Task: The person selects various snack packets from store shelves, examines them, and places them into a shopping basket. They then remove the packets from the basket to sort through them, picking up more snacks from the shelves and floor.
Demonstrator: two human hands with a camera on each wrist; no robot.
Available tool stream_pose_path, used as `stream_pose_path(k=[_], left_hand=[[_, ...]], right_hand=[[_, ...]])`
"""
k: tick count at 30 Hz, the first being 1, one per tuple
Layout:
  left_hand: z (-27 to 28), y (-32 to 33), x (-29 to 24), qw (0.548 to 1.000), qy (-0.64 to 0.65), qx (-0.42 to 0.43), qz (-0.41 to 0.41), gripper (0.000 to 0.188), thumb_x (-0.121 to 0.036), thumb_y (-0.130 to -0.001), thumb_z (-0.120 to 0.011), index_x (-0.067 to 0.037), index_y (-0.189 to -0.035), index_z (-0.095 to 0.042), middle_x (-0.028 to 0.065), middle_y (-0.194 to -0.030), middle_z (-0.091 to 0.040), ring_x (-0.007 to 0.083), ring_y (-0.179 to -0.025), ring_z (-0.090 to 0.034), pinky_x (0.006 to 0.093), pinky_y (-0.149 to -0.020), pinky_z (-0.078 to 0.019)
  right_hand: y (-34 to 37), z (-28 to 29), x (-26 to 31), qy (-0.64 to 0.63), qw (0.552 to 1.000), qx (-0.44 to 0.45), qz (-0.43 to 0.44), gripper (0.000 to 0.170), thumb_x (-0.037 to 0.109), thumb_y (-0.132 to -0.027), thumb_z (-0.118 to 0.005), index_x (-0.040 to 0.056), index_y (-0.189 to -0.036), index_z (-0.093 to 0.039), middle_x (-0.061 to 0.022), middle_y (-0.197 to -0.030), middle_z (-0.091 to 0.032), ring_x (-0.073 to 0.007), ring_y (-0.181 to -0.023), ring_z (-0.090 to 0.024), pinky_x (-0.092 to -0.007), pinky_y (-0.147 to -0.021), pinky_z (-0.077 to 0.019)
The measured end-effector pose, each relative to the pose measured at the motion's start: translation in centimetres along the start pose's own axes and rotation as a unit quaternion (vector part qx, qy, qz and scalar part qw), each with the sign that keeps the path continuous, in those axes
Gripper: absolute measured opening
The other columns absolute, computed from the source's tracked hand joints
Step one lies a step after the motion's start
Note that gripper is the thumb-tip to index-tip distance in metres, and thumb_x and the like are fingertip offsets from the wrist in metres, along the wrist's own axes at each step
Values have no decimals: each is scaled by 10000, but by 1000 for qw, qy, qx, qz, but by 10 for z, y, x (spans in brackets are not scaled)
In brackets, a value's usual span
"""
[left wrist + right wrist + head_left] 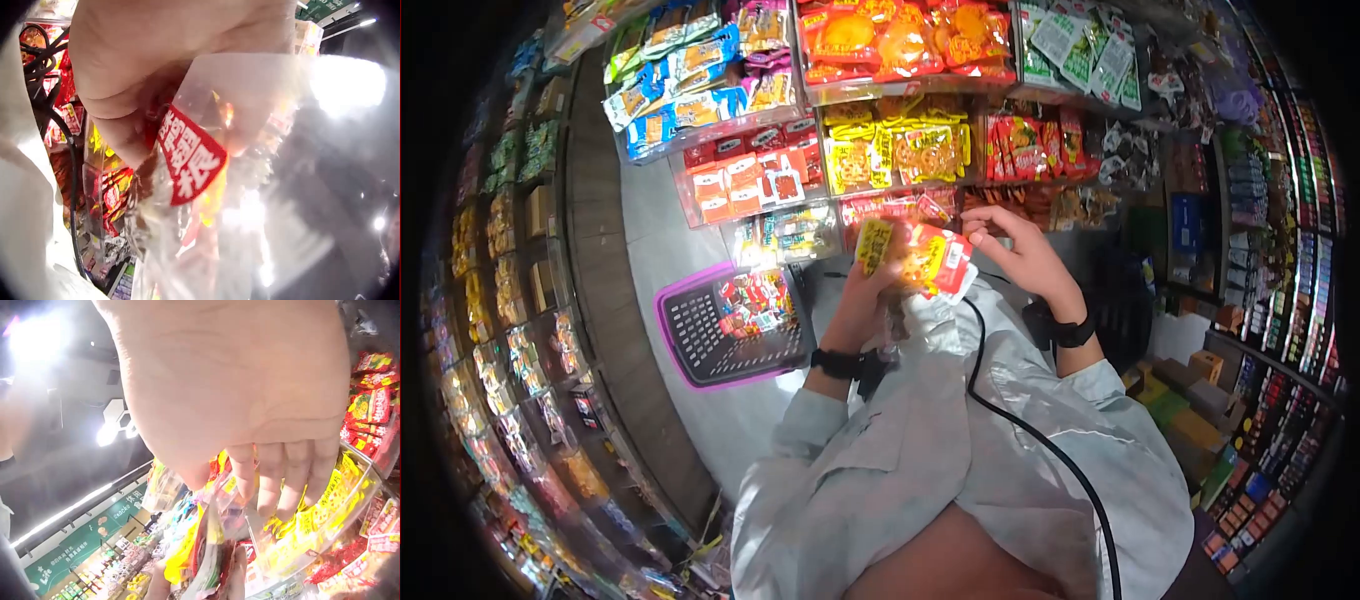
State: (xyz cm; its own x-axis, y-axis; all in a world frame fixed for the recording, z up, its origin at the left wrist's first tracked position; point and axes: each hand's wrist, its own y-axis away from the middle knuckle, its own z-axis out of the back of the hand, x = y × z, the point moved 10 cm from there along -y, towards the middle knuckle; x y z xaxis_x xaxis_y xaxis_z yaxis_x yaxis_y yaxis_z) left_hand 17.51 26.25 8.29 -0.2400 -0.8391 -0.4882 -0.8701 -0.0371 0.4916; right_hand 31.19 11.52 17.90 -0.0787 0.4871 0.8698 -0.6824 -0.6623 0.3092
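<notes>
My left hand (864,303) grips several snack packets in front of my chest. A yellow packet (874,246) and a red and yellow packet (938,258) show in the head view. In the left wrist view, a clear wrapper with a red label (191,156) hangs below the left hand's fingers (122,134). My right hand (1028,252) is just right of the packets, its fingers loosely bent with nothing between them. The right wrist view shows its palm, with the bunched packets (209,556) edge-on below the thumb.
Ahead stand tiered display bins of snacks, including yellow packets (895,155) and red packets (745,185). A dark basket with a purple rim (662,320) sits on the floor at left, holding small packets (757,303). Tall shelves flank both sides. A black cable (1040,428) crosses my shirt.
</notes>
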Motion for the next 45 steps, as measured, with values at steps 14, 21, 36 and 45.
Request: stream_pose_path(k=[14,21,36,45], left_hand=[[-62,-8,36,965,-164,173,109,529,-42,-890,-666,-37,-1399,-521,63,-1278,-648,175,-1160,-635,340,-1006,-504],[-66,-7,63,971,-188,122,88,561,-44,-880,-699,-28,-1407,-508,73,-1300,-637,175,-1182,-620,349,-1023,-495],[-157,-12,194,985,-165,19,46,463,-25,-930,-629,-2,-1381,-526,100,-1317,-633,211,-1181,-633,356,-985,-529],[-227,-31,260,960,-237,85,122,494,-1,-884,-638,13,-1364,-522,119,-1297,-638,229,-1184,-636,375,-1017,-519]], right_hand=[[77,-9,-31,-72,986,-123,-88,311,218,-981,-691,12,-1211,-656,-76,-990,-741,-101,-887,-668,-282,-806,-531],[88,19,-60,-127,975,-166,-73,227,174,-1014,-623,3,-1160,-657,-35,-1001,-697,-68,-914,-607,-254,-826,-498],[192,152,-199,-337,898,-281,-37,267,116,-1017,-620,13,-1246,-529,-63,-1006,-694,-63,-827,-642,-232,-728,-524],[282,219,-264,-463,813,-346,72,192,-79,-919,-620,46,-1024,-519,-150,-1223,-649,-155,-1109,-619,-291,-956,-512]])
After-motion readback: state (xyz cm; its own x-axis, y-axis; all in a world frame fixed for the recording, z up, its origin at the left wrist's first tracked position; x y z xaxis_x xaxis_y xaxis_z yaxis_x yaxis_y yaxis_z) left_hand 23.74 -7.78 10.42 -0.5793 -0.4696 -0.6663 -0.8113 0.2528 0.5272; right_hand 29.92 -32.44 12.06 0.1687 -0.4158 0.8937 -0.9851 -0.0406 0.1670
